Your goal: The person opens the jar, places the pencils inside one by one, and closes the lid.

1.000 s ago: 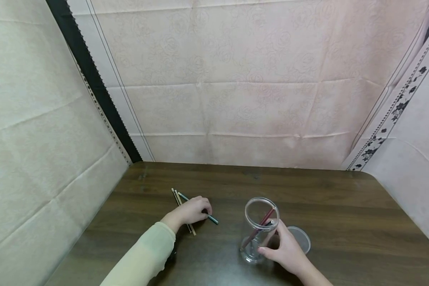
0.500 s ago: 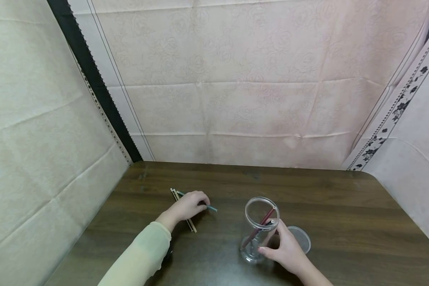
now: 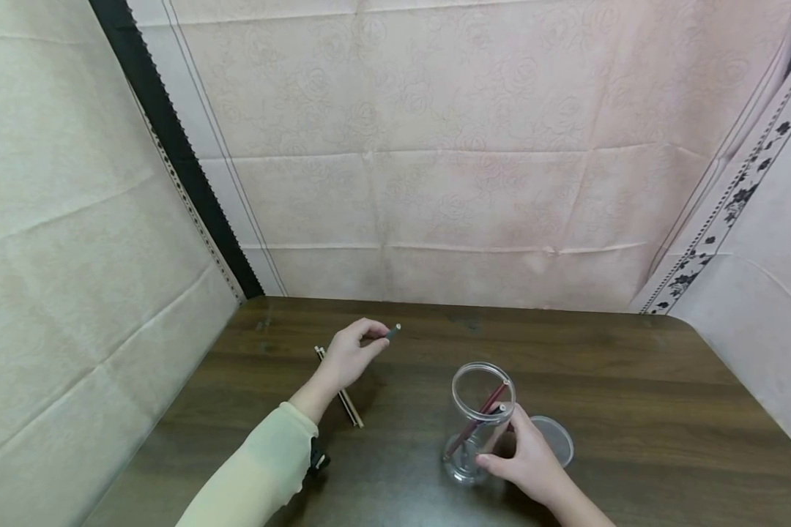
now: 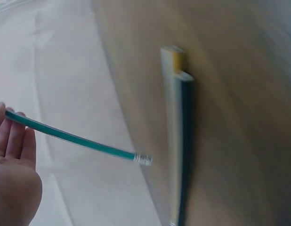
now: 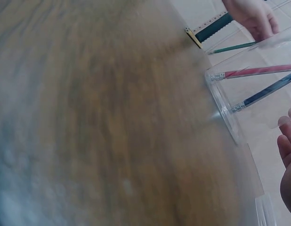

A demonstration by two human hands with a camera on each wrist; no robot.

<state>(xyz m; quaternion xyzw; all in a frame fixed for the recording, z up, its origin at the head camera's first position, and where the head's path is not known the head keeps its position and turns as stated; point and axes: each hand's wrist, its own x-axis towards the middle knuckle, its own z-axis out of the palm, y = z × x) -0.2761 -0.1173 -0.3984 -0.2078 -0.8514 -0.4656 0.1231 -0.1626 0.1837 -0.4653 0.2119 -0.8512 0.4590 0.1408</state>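
My left hand [image 3: 351, 356] pinches a green pencil [image 4: 75, 138] near one end, its metal-capped end hanging free in the left wrist view. In the head view the hand is raised above the table, left of the jar. My right hand [image 3: 529, 461] grips the side of a clear jar [image 3: 461, 468] standing upright on the table. Inside the jar lean a red pencil [image 5: 258, 71] and a dark blue pencil [image 5: 270, 91], metal-capped ends down at the jar's bottom. Several more pencils [image 3: 349, 408] lie side by side on the table beneath my left forearm.
A round clear lid [image 3: 554, 441] lies on the table just right of the jar, partly behind my right hand. The brown wooden table [image 3: 633, 410] has pale cloth hangings [image 3: 474, 161] behind it and at both sides.
My left hand has lifted the green pencil off the pile, moved toward the table's far edge and turned the pencil's tip upward. The right hand and jar have stayed still.
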